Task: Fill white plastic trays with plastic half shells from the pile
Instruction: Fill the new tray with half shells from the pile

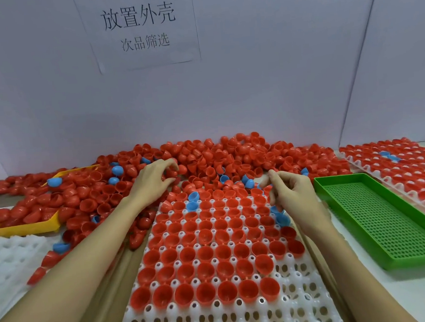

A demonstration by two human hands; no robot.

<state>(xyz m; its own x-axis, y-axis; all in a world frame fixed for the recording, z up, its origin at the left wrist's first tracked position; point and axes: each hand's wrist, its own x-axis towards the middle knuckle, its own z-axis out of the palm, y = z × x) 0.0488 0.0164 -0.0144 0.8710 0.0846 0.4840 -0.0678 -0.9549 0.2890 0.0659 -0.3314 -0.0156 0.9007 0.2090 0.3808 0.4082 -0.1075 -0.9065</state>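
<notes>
A big pile of red half shells [231,154], with a few blue ones mixed in, lies along the back wall. In front of me is a white plastic tray [292,306]. Its far rows hold red shells [213,254] open side up plus a few blue shells [282,217]; its near rows are bare. My left hand [152,180] reaches into the pile, with fingers and thumb curled round a red half shell [172,173]. My right hand [294,195] hovers over the tray's far right corner. Its fingers are loosely bent and blurred, with nothing visible between the fingertips.
A green perforated tray [333,178] lies at the right. Behind it is a white tray full of shells [395,165]. A yellow tray [22,228], half buried in red shells, sits at the left, with another white tray [7,258] in front of it. A paper sign [139,27] hangs on the wall.
</notes>
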